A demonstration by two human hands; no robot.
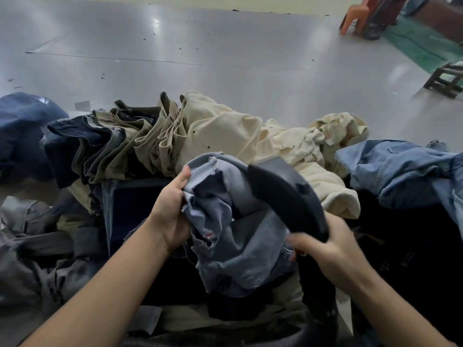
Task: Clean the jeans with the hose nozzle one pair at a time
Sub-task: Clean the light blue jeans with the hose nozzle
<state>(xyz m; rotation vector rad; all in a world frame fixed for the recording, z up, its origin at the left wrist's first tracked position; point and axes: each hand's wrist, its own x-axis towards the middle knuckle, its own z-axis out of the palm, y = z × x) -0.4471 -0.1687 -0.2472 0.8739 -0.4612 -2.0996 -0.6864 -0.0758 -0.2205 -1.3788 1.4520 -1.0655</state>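
Near the middle of the head view, the left hand (170,211) grips a bunched pair of grey-blue jeans (233,236), its fingers curled into the frayed fabric and the thumb lying over the top edge. The right hand (328,249) holds the lower end of a dark curved hose nozzle (283,194), fingers wrapped round the handle; this hand is somewhat blurred. The nozzle's wide mouth points away from the person and lies against the upper part of the jeans, which drape around it. Behind them, on the grey bench (225,58), sits a heap of cream trousers (225,136), with khaki and dark-blue folded pairs (105,144) stacked just to the left. A light-blue denim garment (398,171) lies to the right, and more grey and dark clothing is piled at the lower left. A ribbed dark hose (318,319) runs down below the right hand. At far upper right stand an orange plastic chair (353,18) and a small dark stool (443,81).
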